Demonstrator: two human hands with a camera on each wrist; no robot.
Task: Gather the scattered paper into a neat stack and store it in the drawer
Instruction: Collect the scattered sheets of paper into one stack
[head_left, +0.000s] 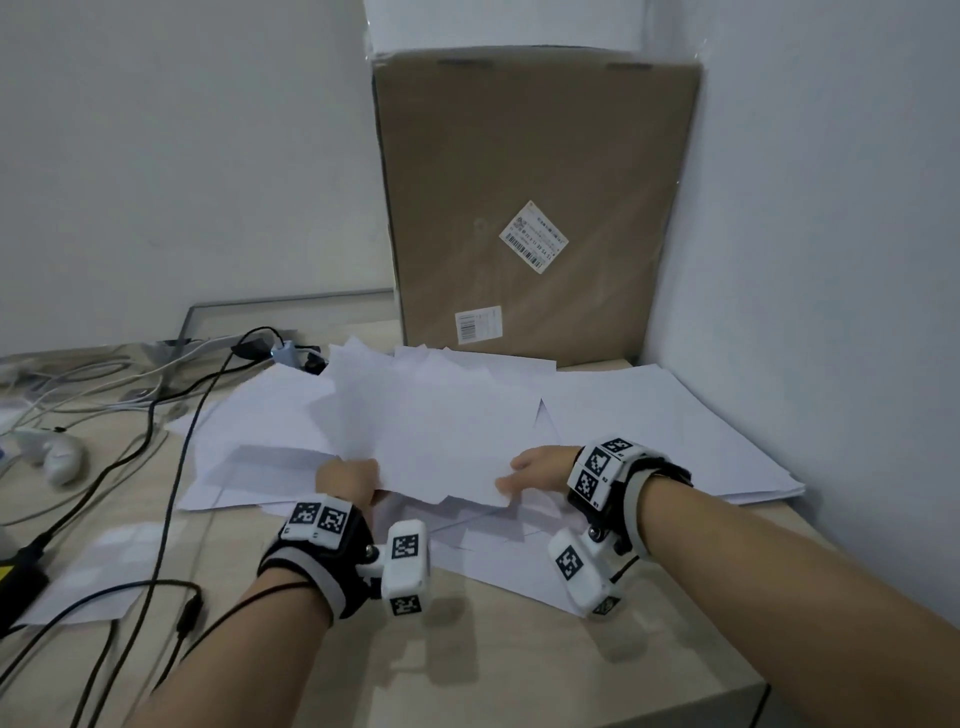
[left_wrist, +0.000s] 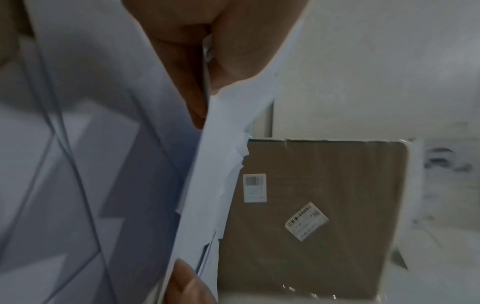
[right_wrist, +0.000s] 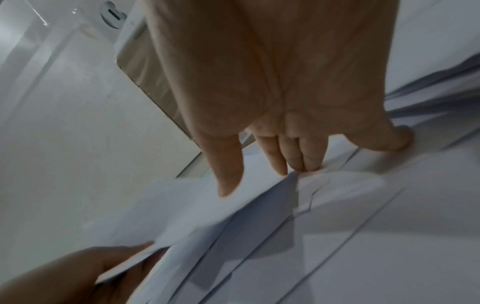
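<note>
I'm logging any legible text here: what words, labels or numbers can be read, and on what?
None can be read.
Tilted label on the cardboard box: barcode and print, too small.
Lower label on the box: barcode, too small.
Wrist markers: square patterns, no words.

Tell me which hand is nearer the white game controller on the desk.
Left. The left hand grips the paper bundle on the side facing the controller; the right hand holds the bundle's far side, farther off.
</note>
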